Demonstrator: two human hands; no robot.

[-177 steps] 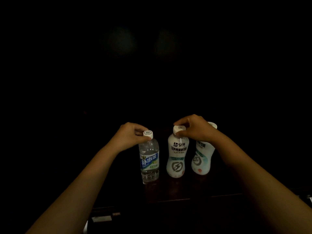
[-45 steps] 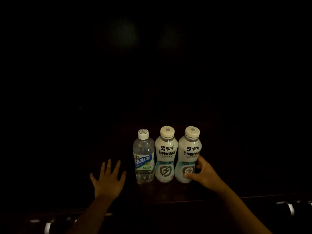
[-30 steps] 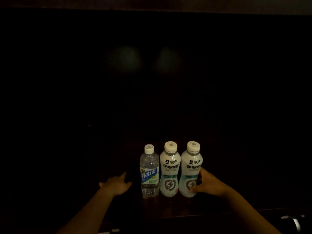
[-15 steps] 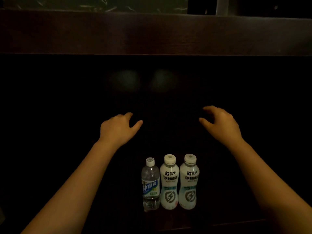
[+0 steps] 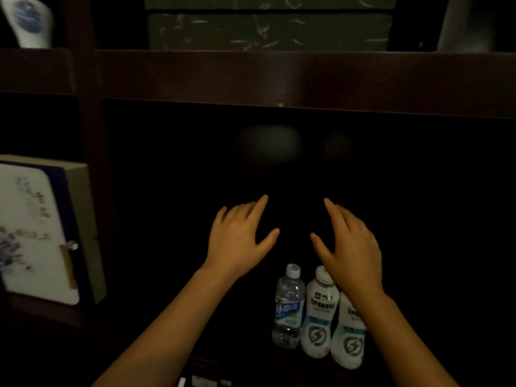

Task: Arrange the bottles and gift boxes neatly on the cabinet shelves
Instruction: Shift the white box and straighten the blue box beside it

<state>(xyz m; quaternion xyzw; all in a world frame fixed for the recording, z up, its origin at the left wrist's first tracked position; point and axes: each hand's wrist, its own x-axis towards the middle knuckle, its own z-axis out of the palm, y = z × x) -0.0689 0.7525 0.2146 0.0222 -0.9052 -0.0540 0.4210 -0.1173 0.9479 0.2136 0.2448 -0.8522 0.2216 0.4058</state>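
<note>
Head: hands [image 5: 243, 236] above 3 bottles [image 5: 318, 314].

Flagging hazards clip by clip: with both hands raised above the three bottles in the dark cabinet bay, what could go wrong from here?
1. The right hand hangs open directly over the two white bottles; a careless drop of the forearm could topple the tight row, clear bottle included.
2. The row stands near the shelf's front edge, so a knocked bottle might roll off.
3. The bay is very dark; the left hand could misjudge depth.
</note>
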